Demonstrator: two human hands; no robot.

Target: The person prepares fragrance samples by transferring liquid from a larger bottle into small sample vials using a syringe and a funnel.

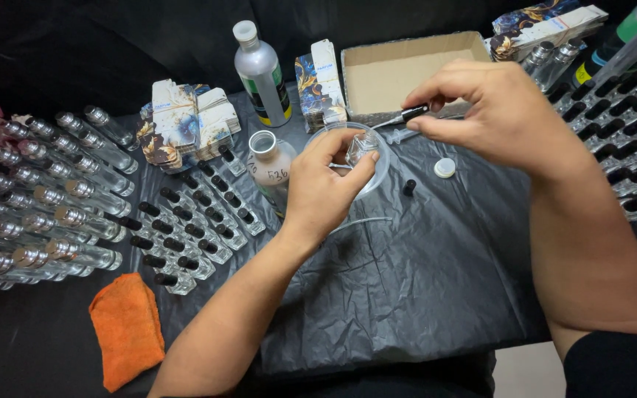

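My left hand (324, 188) grips a small clear glass vial (363, 146) over a round clear plastic dish (380, 173) on the black sheet. My right hand (492, 110) pinches a thin syringe-like tool with a black collar (410, 114), its tip pointing left toward the vial's mouth. A small black cap (409, 187) and a white cap (444, 168) lie on the sheet just right of the dish. An open glass bottle with a handwritten label (268, 166) stands left of my left hand.
Rows of small black-capped vials (186, 228) and silver-capped tubes (46, 199) lie at left. An orange cloth (127, 328), folded patterned cartons (186, 121), a silver bottle (262, 74), an open cardboard box (399, 70) and more capped vials (628, 147) at right surround the work spot.
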